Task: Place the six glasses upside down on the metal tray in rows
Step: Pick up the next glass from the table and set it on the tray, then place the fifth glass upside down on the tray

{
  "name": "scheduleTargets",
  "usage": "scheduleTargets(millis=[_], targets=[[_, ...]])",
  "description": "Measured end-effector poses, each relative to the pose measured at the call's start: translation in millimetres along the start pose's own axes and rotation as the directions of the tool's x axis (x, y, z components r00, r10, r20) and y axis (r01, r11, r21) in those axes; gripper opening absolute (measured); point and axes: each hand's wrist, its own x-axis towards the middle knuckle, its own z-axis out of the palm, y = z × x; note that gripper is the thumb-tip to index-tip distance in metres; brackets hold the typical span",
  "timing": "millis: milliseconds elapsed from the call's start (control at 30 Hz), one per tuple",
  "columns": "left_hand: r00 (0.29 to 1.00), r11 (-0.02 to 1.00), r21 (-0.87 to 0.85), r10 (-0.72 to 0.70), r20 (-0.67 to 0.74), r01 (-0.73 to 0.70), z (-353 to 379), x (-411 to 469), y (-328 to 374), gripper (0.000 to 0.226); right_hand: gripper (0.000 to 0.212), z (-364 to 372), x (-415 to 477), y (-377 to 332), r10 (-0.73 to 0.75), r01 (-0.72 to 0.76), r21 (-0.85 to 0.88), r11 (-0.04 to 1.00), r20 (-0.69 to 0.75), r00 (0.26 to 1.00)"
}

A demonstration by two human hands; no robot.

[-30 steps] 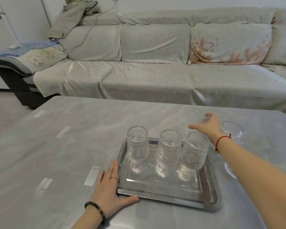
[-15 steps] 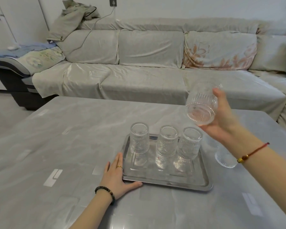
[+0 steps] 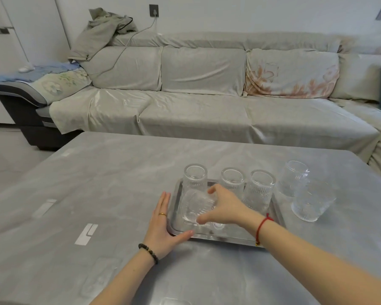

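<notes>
The right hand (image 3: pixel 223 205), a moment ago raised beside the tray (image 3: pixel 278 219) with a glass (image 3: pixel 197 206), now grips it low over the tray's near-left part, in front of the back row.

Six glasses (image 3: pixel 195 178), one metal tray (image 3: pixel 278 213), one table (image 3: pixel 119 172), two hands (image 3: pixel 162 230).

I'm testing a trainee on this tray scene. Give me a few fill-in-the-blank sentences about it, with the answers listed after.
1. The back row of the metal tray holds ____ upside-down glasses.
2. The right hand grips a glass over the tray's front ____ corner.
3. ____ glasses wait on the table, right of the tray.
4. The left hand lies flat, its thumb against the ____.

Answers: three; left; two; tray
</notes>
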Motion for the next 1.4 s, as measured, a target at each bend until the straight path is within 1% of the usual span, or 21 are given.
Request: scheduleTargets(millis=[100, 200, 233, 267, 333, 400, 467, 533, 600, 667, 733, 833, 900, 967, 1033, 1067, 1167, 1233, 1300, 1367, 1400], targets=[[0.996, 0.995, -0.054, 0.088, 0.011, -0.087, -2, 7, 13, 0.101, 0.073, 13, 14, -5, -0.083, 0.077, -0.074, 0.994, -0.087, 0.993], [0.993, 0.991, -0.071, 0.113, 0.045, -0.110, 2, 17, 25, 0.089, 0.066, 24, 24, -12, -0.155, 0.135, -0.139, 0.981, -0.148, 0.977], [0.992, 0.989, -0.091, 0.124, 0.035, -0.120, 5, 20, 28, 0.085, 0.064, 26, 26, -14, -0.172, 0.149, -0.147, 0.978, -0.159, 0.972], [0.993, 0.985, -0.130, 0.120, 0.012, -0.117, 7, 23, 30, 0.082, 0.062, 29, 27, -16, -0.183, 0.159, -0.145, 0.977, -0.170, 0.968], [0.998, 0.964, -0.259, 0.057, -0.032, -0.064, 11, 28, 35, 0.076, 0.059, 34, 28, -17, -0.204, 0.181, -0.128, 0.975, -0.209, 0.956], [0.998, 0.945, -0.327, 0.012, -0.057, -0.031, 12, 30, 34, 0.070, 0.064, 40, 28, -14, -0.228, 0.217, -0.073, 0.973, -0.262, 0.938], [0.998, 0.947, -0.321, -0.020, -0.063, -0.001, 11, 30, 31, 0.065, 0.072, 47, 26, -10, -0.224, 0.252, 0.048, 0.967, -0.320, 0.921], [0.996, 0.941, -0.336, -0.049, -0.068, 0.024, 11, 31, 28, 0.062, 0.072, 54, 23, -4, -0.201, 0.286, 0.171, 0.943, -0.390, 0.898], [0.996, 0.937, -0.347, -0.063, -0.069, 0.035, 12, 32, 27, 0.061, 0.068, 61, 19, 0, -0.169, 0.304, 0.269, 0.914, -0.429, 0.887], [0.996, 0.933, -0.356, -0.073, -0.056, 0.048, 12, 32, 28, 0.063, 0.071, 67, 19, 4, -0.111, 0.283, 0.371, 0.885, -0.421, 0.900], [0.998, 0.935, -0.351, -0.061, -0.034, 0.045, 12, 32, 27, 0.063, 0.076, 70, 19, 6, -0.069, 0.255, 0.425, 0.869, -0.406, 0.911], [1.000, 0.950, -0.310, -0.025, -0.001, 0.024, 11, 28, 23, 0.066, 0.081, 71, 21, 9, -0.075, 0.237, 0.412, 0.880, -0.372, 0.925], [1.000, 0.965, -0.263, -0.017, 0.019, 0.021, 8, 23, 21, 0.069, 0.084, 67, 17, 14, -0.081, 0.219, 0.435, 0.873, -0.314, 0.946], [0.999, 0.988, -0.153, -0.011, 0.043, 0.017, 5, 16, 15, 0.075, 0.080, 55, 10, 24, -0.102, 0.244, 0.459, 0.854, -0.312, 0.944], [0.997, 0.999, -0.032, -0.034, 0.073, 0.037, 1, 8, 5, 0.086, 0.068, 35, 1, 39, -0.113, 0.309, 0.459, 0.833, -0.406, 0.907], [0.995, 0.999, 0.028, -0.038, 0.091, 0.036, 0, 3, 0, 0.087, 0.062, 23, -3, 49, -0.101, 0.341, 0.452, 0.824, -0.475, 0.874], [0.990, 0.951, 0.309, -0.052, 0.129, 0.009, 3, -9, -14, 0.088, 0.047, -18, -16, 88, 0.013, 0.372, 0.404, 0.836, -0.692, 0.722], [0.991, 0.899, 0.436, -0.081, 0.104, 0.028, 7, -11, -19, 0.088, 0.050, -40, -22, 119, 0.115, 0.315, 0.373, 0.873, -0.784, 0.611], [0.991, 0.879, 0.475, -0.099, 0.088, 0.045, 10, -11, -19, 0.088, 0.061, -58, -25, 150, 0.190, 0.223, 0.345, 0.912, -0.837, 0.514], [0.991, 0.868, 0.495, -0.098, 0.088, 0.042, 11, -11, -16, 0.088, 0.071, -68, -26, 175, 0.230, 0.133, 0.322, 0.937, -0.859, 0.458], [0.991, 0.863, 0.504, -0.097, 0.087, 0.040, 11, -11, -16, 0.087, 0.077, -71, -25, 186, 0.244, 0.092, 0.316, 0.944, -0.860, 0.449]])
